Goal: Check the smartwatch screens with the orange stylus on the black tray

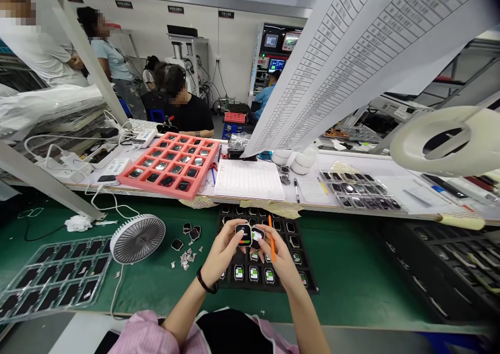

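My left hand [225,243] is closed on a square smartwatch [243,235] whose lit screen shows a red and green strip, with the thumb on its face. Beside it, my right hand [278,255] grips a second smartwatch [257,238] with a pale lit screen. An orange stick [271,238] also sits between the fingers of my right hand. The two watches are side by side, edges close together. Beneath them lies a black tray [312,286] with rows of watches, several with green and white screens; my hands hide part of it.
A small white fan [138,238] stands left, near loose watch cases [194,233] and paper scraps [187,259]. A clear tray [58,270] lies far left. Black trays [429,270] are stacked right. The shelf holds a pink tray [167,164] and a form [250,179]; printed sheets [312,67] hang above.
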{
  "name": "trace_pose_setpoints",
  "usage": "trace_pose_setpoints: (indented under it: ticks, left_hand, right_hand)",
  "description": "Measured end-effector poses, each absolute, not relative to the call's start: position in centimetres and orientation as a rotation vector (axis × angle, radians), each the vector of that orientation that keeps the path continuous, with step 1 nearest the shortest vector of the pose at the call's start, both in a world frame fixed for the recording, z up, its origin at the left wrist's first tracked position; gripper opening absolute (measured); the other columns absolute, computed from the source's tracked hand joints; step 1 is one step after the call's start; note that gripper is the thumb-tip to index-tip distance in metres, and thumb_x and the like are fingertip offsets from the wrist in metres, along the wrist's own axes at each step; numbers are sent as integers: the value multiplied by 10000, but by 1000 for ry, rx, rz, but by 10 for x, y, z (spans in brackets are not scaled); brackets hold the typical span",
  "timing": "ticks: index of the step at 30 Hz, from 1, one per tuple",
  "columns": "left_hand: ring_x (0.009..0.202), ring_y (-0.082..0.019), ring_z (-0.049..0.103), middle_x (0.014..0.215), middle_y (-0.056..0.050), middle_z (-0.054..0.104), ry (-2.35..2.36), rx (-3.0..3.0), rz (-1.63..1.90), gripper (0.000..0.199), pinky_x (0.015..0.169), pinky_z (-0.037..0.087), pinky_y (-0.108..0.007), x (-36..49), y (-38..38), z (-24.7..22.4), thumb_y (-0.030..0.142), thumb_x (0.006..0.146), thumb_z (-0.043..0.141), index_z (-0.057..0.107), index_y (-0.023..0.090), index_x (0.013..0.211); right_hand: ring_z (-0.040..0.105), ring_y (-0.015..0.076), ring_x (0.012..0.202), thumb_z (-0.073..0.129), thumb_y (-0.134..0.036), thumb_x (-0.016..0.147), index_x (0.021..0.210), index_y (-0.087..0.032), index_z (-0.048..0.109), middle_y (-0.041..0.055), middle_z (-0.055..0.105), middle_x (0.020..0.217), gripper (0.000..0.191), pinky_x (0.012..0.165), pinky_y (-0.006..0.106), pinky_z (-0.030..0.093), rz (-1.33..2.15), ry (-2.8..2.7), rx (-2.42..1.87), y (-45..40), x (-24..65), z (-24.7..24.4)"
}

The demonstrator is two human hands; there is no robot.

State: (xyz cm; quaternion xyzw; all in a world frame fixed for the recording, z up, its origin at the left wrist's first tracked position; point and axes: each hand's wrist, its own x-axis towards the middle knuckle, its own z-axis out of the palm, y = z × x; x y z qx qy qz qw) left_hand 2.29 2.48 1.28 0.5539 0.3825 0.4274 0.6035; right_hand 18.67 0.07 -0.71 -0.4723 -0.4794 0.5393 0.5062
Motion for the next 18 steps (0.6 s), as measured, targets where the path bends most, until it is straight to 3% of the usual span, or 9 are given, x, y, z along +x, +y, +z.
trace_pose_setpoints:
  ticks: [6, 10, 18]
  left_hand:
    - [518, -57, 401, 817, -6, 498, 868, 1260, 982, 370, 434, 328, -181, 24, 24, 16, 477, 904, 470, 527, 194, 1136]
    - [491, -45, 387, 814, -4, 510, 879, 1241, 979, 382, 427, 299, -187, 24, 23, 19, 491, 896, 480, 546, 194, 1127]
    - [579, -105, 520, 848, -38, 564, 863, 1178, 960, 433, 436, 316, -201, 15, 23, 17, 518, 881, 489, 532, 197, 1168]
  right_hand:
    - [523, 112, 559, 575, -424, 866, 1087, -252, 588, 6, 539, 820, 280, 505, 248, 439, 1293, -1100, -1149, -1, 186, -3]
    - [501, 99, 506, 612, -403, 848, 1062, -251, 594, -20, 524, 726, 263, 482, 241, 416, 1283, -1082, -1153, 0, 186, -4]
    - [584, 119, 593, 550, -421, 890, 1044, -242, 610, 13, 577, 793, 243, 470, 223, 399, 1310, -1036, -1018, -3, 187, 0]
